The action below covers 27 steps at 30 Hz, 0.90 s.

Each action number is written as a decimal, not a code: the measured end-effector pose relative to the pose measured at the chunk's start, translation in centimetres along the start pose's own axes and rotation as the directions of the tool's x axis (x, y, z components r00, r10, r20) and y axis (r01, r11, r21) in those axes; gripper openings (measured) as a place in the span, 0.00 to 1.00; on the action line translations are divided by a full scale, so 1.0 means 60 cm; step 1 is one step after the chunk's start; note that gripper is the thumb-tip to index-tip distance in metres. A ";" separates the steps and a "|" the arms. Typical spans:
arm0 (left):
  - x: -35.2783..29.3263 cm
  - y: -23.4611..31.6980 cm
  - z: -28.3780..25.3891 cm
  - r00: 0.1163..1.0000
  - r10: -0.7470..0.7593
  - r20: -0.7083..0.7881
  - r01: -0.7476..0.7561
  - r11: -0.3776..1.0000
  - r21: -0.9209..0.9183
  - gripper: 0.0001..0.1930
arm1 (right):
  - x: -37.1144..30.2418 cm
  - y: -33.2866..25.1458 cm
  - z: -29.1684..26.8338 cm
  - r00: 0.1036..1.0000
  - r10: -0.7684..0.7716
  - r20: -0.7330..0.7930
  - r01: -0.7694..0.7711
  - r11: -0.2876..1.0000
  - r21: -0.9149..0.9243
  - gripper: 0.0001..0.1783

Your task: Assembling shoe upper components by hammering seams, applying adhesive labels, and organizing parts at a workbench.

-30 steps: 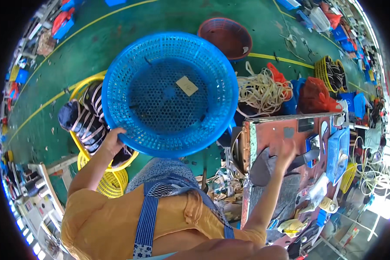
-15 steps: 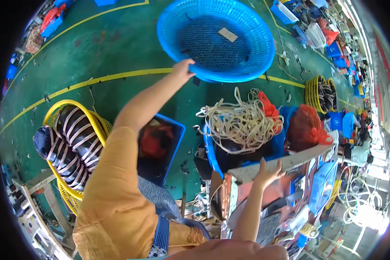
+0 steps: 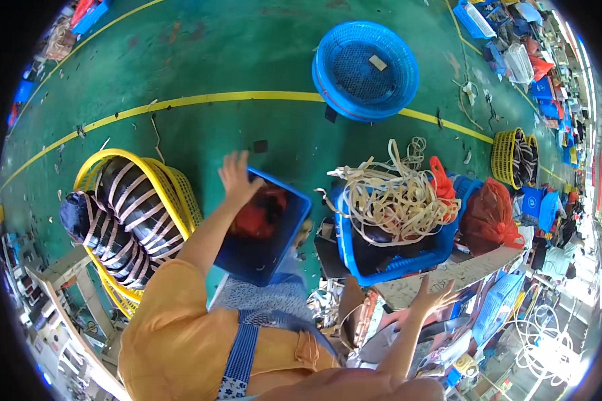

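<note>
My left hand [image 3: 239, 177] is open with its fingers spread, holding nothing, by the upper left corner of a dark blue bin [image 3: 294, 234]. Red and black stuff lies inside that bin. Farther out on the floor sits a round blue mesh basket [image 3: 324, 70], seemingly stacked on another, with a small pale card [image 3: 377, 63] in it. My right hand [image 3: 431, 301] is open too, fingers apart, at the edge of a worn board [image 3: 475, 271]; whether it touches is hard to tell. Beyond it, a blue crate [image 3: 346, 250] holds a tangle of cream straps [image 3: 394, 200].
Left of me stands a yellow basket [image 3: 190, 200] of black bundles [image 3: 137, 194] wrapped in pale strips. A red plastic bag [image 3: 491, 217] is right of the crate. Another yellow basket [image 3: 504, 159] stands farther right. A yellow line [image 3: 247, 96] crosses the green floor [image 3: 201, 60].
My left hand has let go of the round blue basket and drawn back to the dark blue bin. The basket now rests lower on the floor. My right hand stays open by the board.
</note>
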State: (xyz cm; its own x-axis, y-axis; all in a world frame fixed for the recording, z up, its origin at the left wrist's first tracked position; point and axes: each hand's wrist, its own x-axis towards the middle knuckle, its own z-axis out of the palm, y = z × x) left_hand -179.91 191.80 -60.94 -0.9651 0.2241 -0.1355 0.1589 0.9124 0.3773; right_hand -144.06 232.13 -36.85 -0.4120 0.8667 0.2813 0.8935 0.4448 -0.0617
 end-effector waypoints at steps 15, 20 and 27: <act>-0.347 -0.112 -0.079 0.768 -0.500 0.399 0.563 0.825 -0.049 0.25 | 0.159 -0.626 0.749 0.378 -0.830 0.409 0.683 0.548 0.483 0.61; -0.366 0.012 -0.133 0.726 -0.560 0.400 0.643 0.759 -0.104 0.23 | 0.293 -0.581 0.851 0.569 -0.712 0.412 0.604 0.702 0.377 0.63; -0.366 0.074 -0.165 0.742 -0.553 0.378 0.632 0.766 -0.120 0.23 | 0.286 -0.525 0.900 0.571 -0.660 0.488 0.682 0.712 0.165 0.49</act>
State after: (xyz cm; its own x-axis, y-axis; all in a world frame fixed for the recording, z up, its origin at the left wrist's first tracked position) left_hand -160.07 187.52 -47.23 -0.7255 -0.2087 -0.6559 -0.5132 0.7990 0.3135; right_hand -188.96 245.19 -81.80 -0.9122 0.3114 -0.2663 0.3258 0.9454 -0.0106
